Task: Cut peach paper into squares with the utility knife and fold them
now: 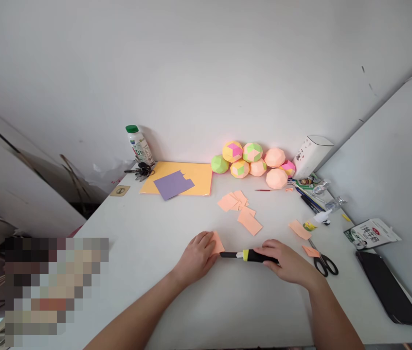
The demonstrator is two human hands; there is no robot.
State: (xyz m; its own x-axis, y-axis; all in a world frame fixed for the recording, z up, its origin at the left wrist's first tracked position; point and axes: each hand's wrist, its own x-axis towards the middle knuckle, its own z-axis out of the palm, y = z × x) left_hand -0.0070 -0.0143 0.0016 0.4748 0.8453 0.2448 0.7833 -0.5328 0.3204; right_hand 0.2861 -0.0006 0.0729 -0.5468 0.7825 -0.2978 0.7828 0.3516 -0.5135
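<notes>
My left hand [196,256] presses a small peach paper piece [218,243] down on the table, its fingers covering part of it. My right hand [284,260] is closed around the black and yellow handle of a utility knife [245,255]. The knife's dark blade points left, its tip at the lower edge of the paper near my left fingertips. Beyond my hands lie a loose stack of peach paper pieces [233,200] and another peach rectangle [250,222]. Right of my right hand are black-handled scissors [325,265], with a small folded peach paper [311,251] beside them.
Several faceted paper balls [252,152] sit against the wall. Purple paper [172,185] lies over yellow sheets [200,177], near keys [143,170] and a green-capped bottle [140,146]. On the right are a glue bottle [311,223], a milk carton [369,233] and a black phone-like slab [388,287].
</notes>
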